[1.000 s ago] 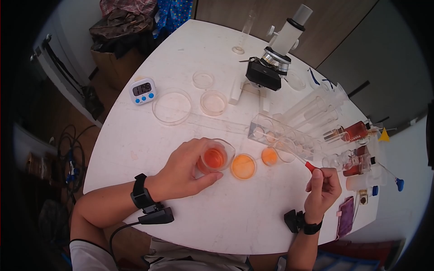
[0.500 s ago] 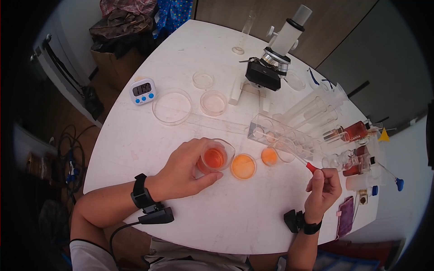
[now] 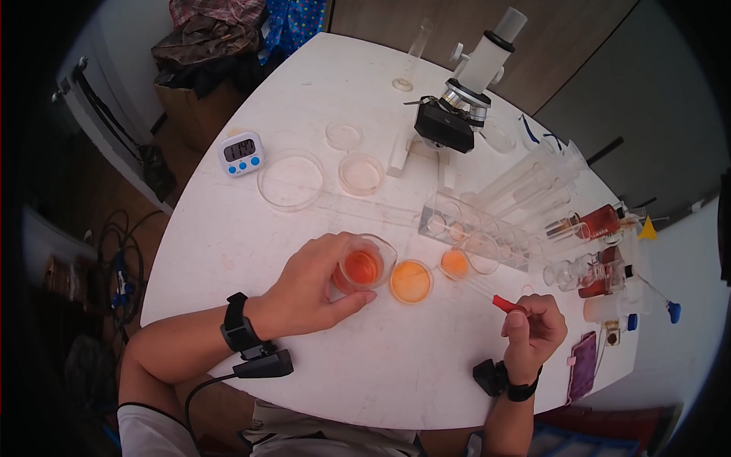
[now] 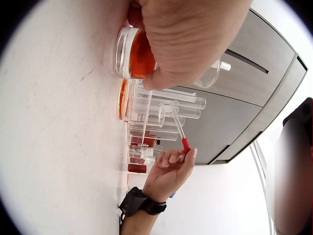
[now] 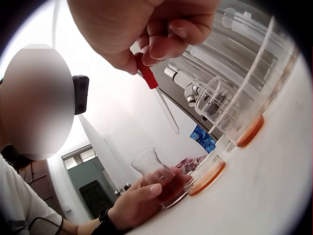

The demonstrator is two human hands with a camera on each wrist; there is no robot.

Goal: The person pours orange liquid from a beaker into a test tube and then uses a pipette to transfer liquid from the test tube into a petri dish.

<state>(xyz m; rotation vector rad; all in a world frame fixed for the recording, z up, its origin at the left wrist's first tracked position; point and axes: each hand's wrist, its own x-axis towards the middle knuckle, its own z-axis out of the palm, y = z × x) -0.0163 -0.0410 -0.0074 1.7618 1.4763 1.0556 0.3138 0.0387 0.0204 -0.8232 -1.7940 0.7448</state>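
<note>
My left hand point(image 3: 301, 289) grips a clear glass vessel point(image 3: 360, 268) of orange-red liquid; in the right wrist view the vessel point(image 5: 171, 193) has a narrowed neck and stands upright. To its right lies a round dish point(image 3: 411, 282) with orange liquid. Behind that is a small beaker point(image 3: 454, 263), its bottom covered in orange; the right wrist view shows graduations on this beaker point(image 5: 215, 105). Between thumb and fingers, my right hand point(image 3: 534, 331) pinches the red bulb point(image 3: 506, 304) of a dropper. In the right wrist view, the glass tube point(image 5: 167, 111) hangs in the air, looking colourless.
A clear rack point(image 3: 476, 232) stands behind the beaker, with a microscope point(image 3: 457, 114) farther back. Empty dishes point(image 3: 360, 174) and a timer point(image 3: 241, 154) are at the back left. Tubes and bottles point(image 3: 601, 221) crowd the right side, near a purple cloth point(image 3: 582, 368).
My right hand has moved left and slightly towards me, carrying the dropper away from the beaker's far side towards the orange dish. My left hand and the vessel have stayed put.
</note>
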